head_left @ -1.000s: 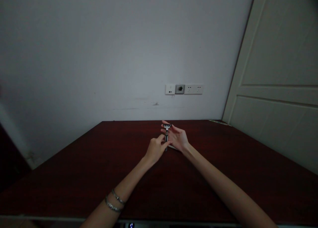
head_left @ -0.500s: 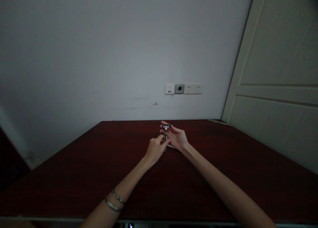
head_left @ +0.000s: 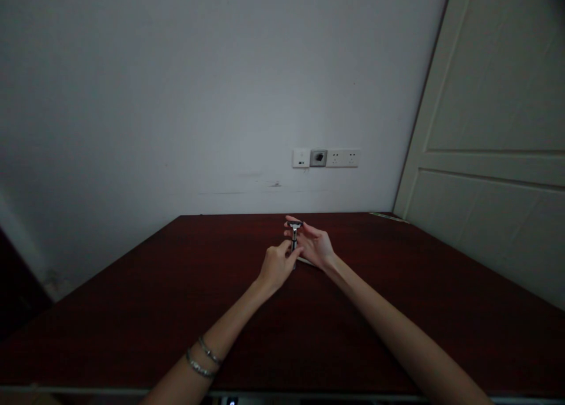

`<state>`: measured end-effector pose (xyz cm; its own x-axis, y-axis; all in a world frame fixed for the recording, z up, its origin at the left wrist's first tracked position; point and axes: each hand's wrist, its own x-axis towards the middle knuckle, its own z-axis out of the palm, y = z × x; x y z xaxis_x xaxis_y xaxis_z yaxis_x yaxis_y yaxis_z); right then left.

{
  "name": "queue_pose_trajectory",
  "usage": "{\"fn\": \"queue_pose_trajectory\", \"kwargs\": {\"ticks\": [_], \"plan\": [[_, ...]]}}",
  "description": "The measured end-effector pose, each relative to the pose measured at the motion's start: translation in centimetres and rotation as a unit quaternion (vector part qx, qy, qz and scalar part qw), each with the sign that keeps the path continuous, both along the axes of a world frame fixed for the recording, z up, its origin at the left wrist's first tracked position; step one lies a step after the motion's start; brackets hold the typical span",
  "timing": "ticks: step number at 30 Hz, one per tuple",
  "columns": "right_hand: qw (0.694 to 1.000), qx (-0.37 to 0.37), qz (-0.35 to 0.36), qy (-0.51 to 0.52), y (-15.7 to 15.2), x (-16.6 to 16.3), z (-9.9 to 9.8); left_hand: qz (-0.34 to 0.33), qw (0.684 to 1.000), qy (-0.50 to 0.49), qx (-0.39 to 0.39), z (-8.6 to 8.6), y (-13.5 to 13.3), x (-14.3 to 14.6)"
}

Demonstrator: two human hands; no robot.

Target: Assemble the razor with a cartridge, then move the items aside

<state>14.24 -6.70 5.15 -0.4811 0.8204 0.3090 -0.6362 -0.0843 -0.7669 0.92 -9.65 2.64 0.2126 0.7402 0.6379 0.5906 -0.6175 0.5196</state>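
My left hand [head_left: 276, 266] pinches the handle of a razor [head_left: 294, 233] between thumb and fingers. The razor stands upright, with its dark, wide head on top and a shiny silver neck below. Just behind and to the right is my right hand [head_left: 314, 246], its fingers stretched out past the head and its palm turned to the razor. The right thumb tip comes up to the head's right end; whether it touches, I cannot tell. A thin pale object [head_left: 308, 263] shows below my right palm, mostly hidden by it.
Both forearms reach over a dark red wooden table [head_left: 176, 299]. A pale wall [head_left: 220, 99] with a row of sockets [head_left: 335, 158] rises behind it. On the right stands a panelled door [head_left: 489, 134], and a flat strip [head_left: 388, 216] lies at the table's back right corner.
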Motion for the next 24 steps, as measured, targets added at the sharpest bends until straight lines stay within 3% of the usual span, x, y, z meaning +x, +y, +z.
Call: {"fn": "queue_pose_trajectory", "kwargs": {"ticks": [13,24], "plan": [[0.999,0.026,-0.010,0.018,-0.34,-0.21,0.03,0.053,0.998,0.002,-0.029,0.93,-0.95,0.85],[0.998,0.050,-0.038,-0.001,-0.36,-0.49,-0.14,0.023,0.997,-0.056,-0.045,0.61,-0.56,0.86]]}}
